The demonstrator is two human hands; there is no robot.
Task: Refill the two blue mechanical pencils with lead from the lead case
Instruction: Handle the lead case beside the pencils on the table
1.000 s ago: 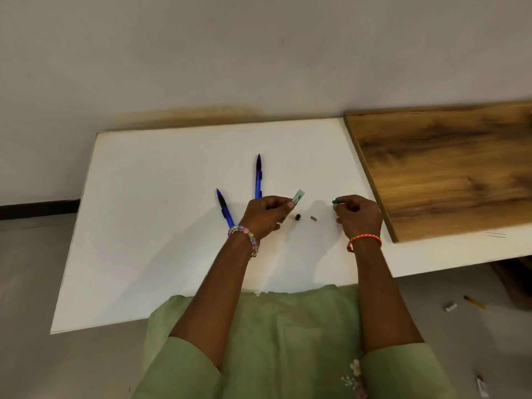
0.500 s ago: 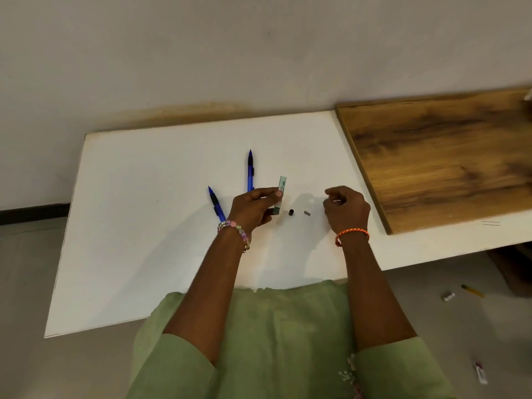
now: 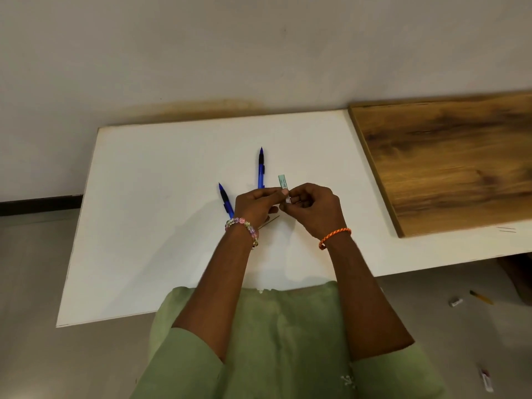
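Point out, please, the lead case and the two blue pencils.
lead case (image 3: pixel 283 184): head view, on its upper labelled end above the fingers.
left pencil (image 3: pixel 224 198): head view, mid barrel.
right pencil (image 3: pixel 261 168): head view, mid barrel.

Green sleeves (image 3: pixel 184 358) — beaded bracelet (image 3: pixel 243 226), orange thread band (image 3: pixel 334 237)

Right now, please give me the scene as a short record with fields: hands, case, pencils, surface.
left hand: pinches the lead case
right hand: fingers curled at the case's lower end
lead case: held above the table, top end free
blue pencils: two lying on the table, one beside the case, one left of the left hand
surface: white table
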